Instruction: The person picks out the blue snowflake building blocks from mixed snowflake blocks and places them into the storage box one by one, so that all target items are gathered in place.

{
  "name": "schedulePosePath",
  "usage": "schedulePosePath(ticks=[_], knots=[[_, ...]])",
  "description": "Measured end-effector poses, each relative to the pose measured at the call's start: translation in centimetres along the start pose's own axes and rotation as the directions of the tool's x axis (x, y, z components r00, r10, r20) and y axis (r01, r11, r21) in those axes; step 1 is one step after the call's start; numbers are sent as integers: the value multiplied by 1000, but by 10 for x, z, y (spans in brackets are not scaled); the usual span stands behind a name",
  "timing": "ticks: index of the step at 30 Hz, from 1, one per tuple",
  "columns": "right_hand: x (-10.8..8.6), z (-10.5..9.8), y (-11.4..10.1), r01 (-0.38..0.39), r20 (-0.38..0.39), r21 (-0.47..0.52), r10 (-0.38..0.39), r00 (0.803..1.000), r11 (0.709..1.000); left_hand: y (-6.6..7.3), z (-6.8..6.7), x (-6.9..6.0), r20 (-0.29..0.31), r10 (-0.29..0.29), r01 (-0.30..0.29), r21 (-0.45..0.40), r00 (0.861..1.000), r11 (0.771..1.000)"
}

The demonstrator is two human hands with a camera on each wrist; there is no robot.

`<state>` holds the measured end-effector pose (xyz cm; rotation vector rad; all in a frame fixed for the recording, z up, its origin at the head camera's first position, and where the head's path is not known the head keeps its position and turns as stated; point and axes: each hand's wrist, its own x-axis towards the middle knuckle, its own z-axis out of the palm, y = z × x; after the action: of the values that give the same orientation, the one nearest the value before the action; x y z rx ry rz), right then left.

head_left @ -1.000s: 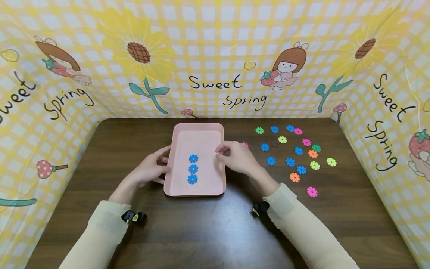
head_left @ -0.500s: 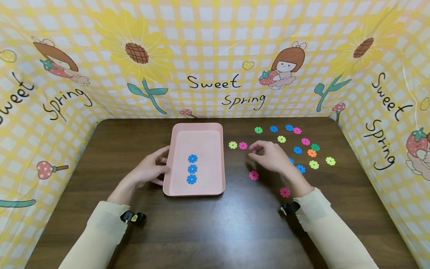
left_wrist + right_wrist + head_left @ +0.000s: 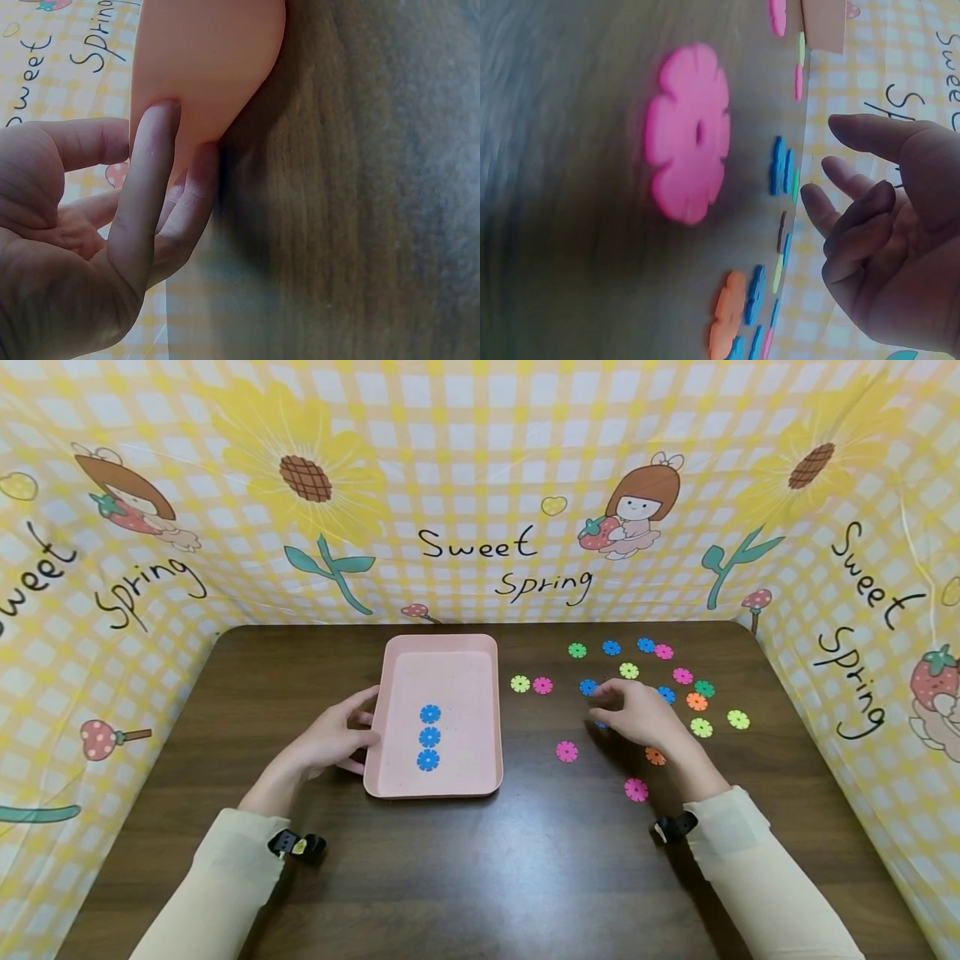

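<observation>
Three blue flower-shaped discs point(image 3: 429, 737) lie in a column inside the pink tray point(image 3: 495, 718). At the tray's left side, my left hand point(image 3: 333, 737) has its fingertips against the outer wall; the left wrist view shows this hand point(image 3: 97, 232) with fairly straight fingers touching the tray point(image 3: 210, 52). My right hand point(image 3: 641, 712) hovers over the scattered discs, close to a blue disc point(image 3: 587, 687) and partly covering others. In the right wrist view the right hand point(image 3: 900, 240) has thumb and fingers apart, holding nothing; blue discs point(image 3: 778, 166) lie beyond it.
Pink discs point(image 3: 566, 752) point(image 3: 636, 790) lie nearer the front, and a yellow-green disc point(image 3: 520, 683) sits just right of the tray. Green, orange, pink, blue and yellow-green discs spread over the right of the wooden table point(image 3: 480, 877). Patterned cloth point(image 3: 480, 468) walls the back and sides.
My right hand has moved from above the tray's right edge rightward to the scattered discs, uncovering the discs beside the tray. The left hand stays at the tray.
</observation>
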<state>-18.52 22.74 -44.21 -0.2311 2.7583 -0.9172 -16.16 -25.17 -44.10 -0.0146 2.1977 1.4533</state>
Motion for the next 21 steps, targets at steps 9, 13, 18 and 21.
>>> schedulePosePath(ticks=[9, 13, 18, 21], knots=[[0, 0, 8, -35, 33, -89, 38, 999, 995, 0, 0, 0, -2, 2, -2, 1, 1000, 1000], [0, 0, 10, -47, 30, -96, 50, 998, 994, 0, 1, -1, -1, 2, -2, 3, 1000, 1000], [0, 0, 11, -55, 48, -89, 59, 997, 994, 1, 1, -1, -4, 0, 0, 6, 1000, 1000], [1, 0, 9, -59, 67, -89, 65, 996, 994, 0, 0, -1, -5, 0, 0, 6, 1000, 1000]])
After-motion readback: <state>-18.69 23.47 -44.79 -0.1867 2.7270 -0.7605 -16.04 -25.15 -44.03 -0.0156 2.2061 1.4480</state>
